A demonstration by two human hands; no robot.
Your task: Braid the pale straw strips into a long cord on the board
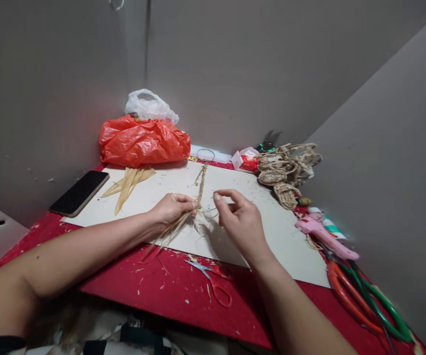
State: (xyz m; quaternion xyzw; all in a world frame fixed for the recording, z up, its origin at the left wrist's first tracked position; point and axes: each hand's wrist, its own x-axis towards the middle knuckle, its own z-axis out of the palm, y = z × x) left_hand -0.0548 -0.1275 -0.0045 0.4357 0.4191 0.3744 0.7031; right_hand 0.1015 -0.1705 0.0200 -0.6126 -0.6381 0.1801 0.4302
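Note:
My left hand (174,209) is closed, pinching the near end of a narrow braided straw cord (202,182). Loose straw strands (174,229) fan out beneath that hand toward the table's front edge. The cord runs away from me over a white board (235,192); a thin wire ring (206,155) is at its far end. Just right of the braid, my right hand (240,219) is raised with its fingers curled. A thin straw strand (211,211) stretches from the braid to these fingers, which appear closed on it; their exact hold is partly hidden.
Small scissors (213,281) lie on the red table (153,291). A phone (79,193), straw strips (129,187) and an orange bag (144,143) are left. Rope bundles (283,170), a pink glue gun (327,236) and large scissors (353,301) line the right side.

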